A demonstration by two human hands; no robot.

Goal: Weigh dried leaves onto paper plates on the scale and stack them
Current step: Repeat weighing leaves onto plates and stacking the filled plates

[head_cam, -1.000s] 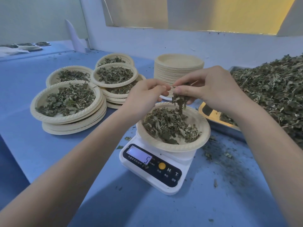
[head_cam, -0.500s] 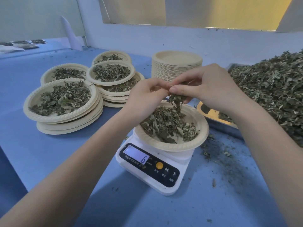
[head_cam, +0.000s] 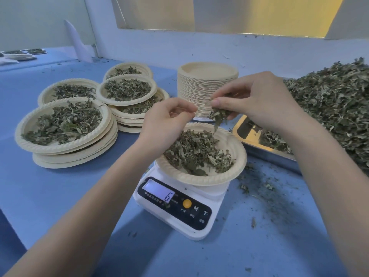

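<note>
Far left on the blue counter (head_cam: 50, 196): a stack of filled paper plates (head_cam: 65, 136) heaped with dried leaves, another filled plate (head_cam: 67, 90) just behind it, and beside these a second, taller stack of filled plates (head_cam: 129, 92) with one more loaded plate at the back. Toward the middle, left hand (head_cam: 165, 122) raised over the near-left rim of the plate on the scale, fingers curled in with fingertips close to the thumb; whether any leaf is pinched there cannot be told. Below it, white digital scale (head_cam: 179, 204), display reading 6, carrying a paper plate (head_cam: 237, 156) partly filled with dried leaves (head_cam: 197, 152). Behind, a tall stack of empty paper plates (head_cam: 205, 84). Right hand (head_cam: 257, 98) above the plate's far rim, fingers and thumb pinching a small clump of leaves (head_cam: 218, 114) that dangles toward the plate. Far right, a metal tray (head_cam: 245, 128) holding a large pile of dried leaves (head_cam: 335, 104), with leaf crumbs (head_cam: 265, 188) scattered on the counter in front.
</note>
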